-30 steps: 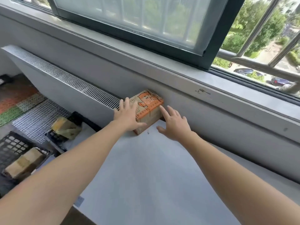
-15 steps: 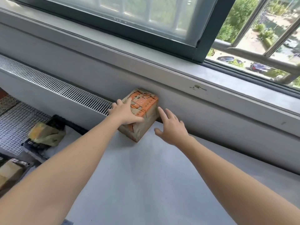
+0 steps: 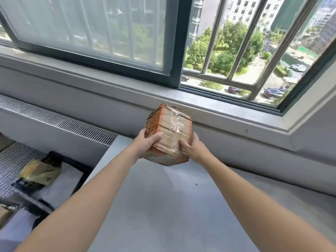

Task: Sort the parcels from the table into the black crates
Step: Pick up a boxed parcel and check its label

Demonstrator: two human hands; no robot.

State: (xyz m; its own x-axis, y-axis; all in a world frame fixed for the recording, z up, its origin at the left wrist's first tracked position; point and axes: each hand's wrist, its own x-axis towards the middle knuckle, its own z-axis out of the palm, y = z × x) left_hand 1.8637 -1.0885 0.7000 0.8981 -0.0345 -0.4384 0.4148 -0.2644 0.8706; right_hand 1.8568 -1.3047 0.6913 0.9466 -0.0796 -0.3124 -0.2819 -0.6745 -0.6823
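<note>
A brown cardboard parcel (image 3: 170,131) with orange edges and clear tape hangs above the far end of the grey table (image 3: 172,206), tilted. My left hand (image 3: 147,140) grips its left side, thumb on the taped face. My right hand (image 3: 192,148) grips its right lower edge, thumb on the front. At the lower left a black crate (image 3: 72,162) holds a yellowish bag parcel (image 3: 39,172). A second crate (image 3: 11,206) at the far left edge holds a brown parcel (image 3: 4,214), mostly cut off.
A wall and window sill (image 3: 227,110) run just behind the parcel, with an open window above. A white radiator grille (image 3: 54,120) stretches along the left. A grey mesh mat (image 3: 14,160) lies on the floor beside the crates.
Both hands have closed on the parcel and lifted it off the table away from the wall, turning its taped face up. The view has tilted upward.
</note>
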